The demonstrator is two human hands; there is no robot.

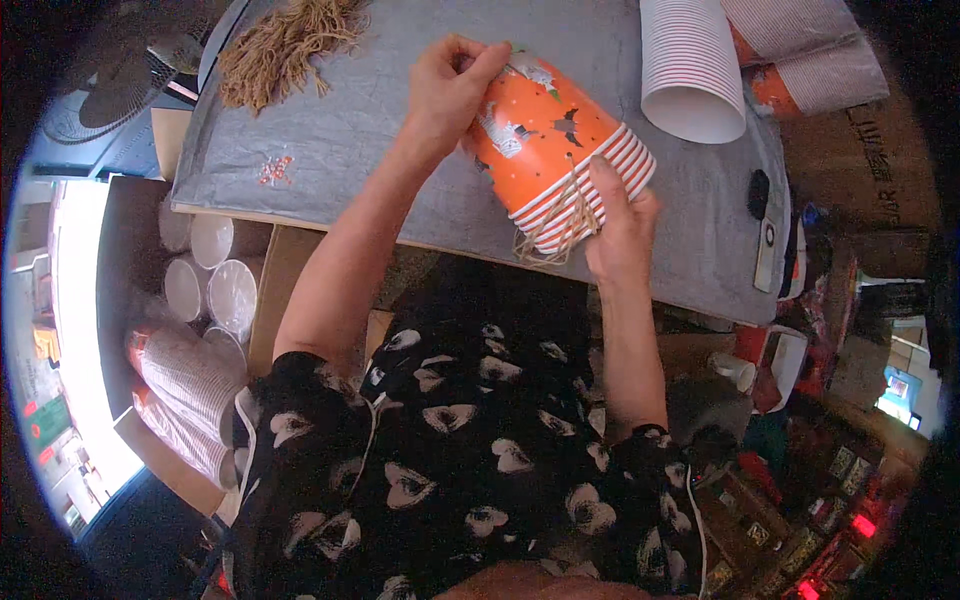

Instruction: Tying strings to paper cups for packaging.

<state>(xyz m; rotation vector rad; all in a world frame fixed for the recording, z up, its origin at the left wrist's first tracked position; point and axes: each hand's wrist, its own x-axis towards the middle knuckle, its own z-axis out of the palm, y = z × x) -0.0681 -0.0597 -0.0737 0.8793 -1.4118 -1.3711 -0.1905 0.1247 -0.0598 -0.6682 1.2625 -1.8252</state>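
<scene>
I hold a short nested stack of orange paper cups (545, 140) with printed black and white figures, lying on its side over the grey-covered table (330, 150). My left hand (445, 90) grips the cups' bottom end. My right hand (620, 225) clasps the rim end, where tan string (550, 235) is wrapped around the stack and hangs in loops below it.
A bundle of tan string (285, 45) lies at the table's far left. A tall stack of white ribbed cups (690, 65) and wrapped cup sleeves (810, 50) lie at the far right. More cup stacks (205, 290) sit in a box at lower left. A black-and-white tool (765, 235) lies near the right edge.
</scene>
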